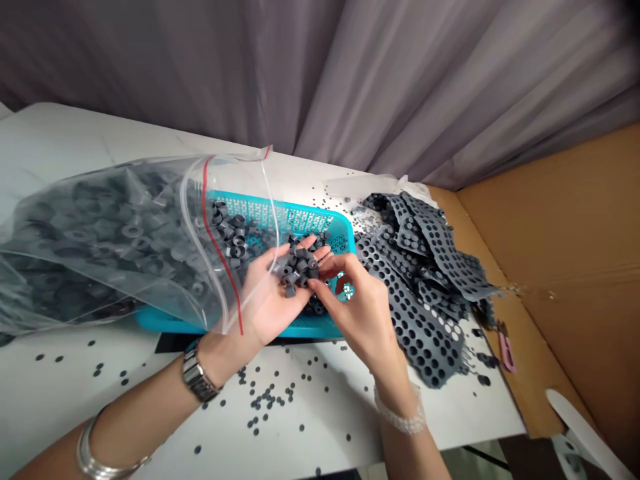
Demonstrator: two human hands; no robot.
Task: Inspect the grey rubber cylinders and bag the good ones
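Palm up, my left hand cups a pile of small grey rubber caps. My right hand is closed in a pinch at the right side of that pile, with thumb and forefinger on one of the caps. Both hands are over a turquoise plastic basket, which holds more of the same grey pieces. A clear zip bag with a red strip lies to the left, bulging with grey caps. Its see-through mouth overlaps the basket and part of my left hand.
Perforated grey rubber sheets are heaped right of the basket. Small dark discs are scattered over the white table. Pink-handled scissors lie by the cardboard at the right. A grey curtain hangs behind.
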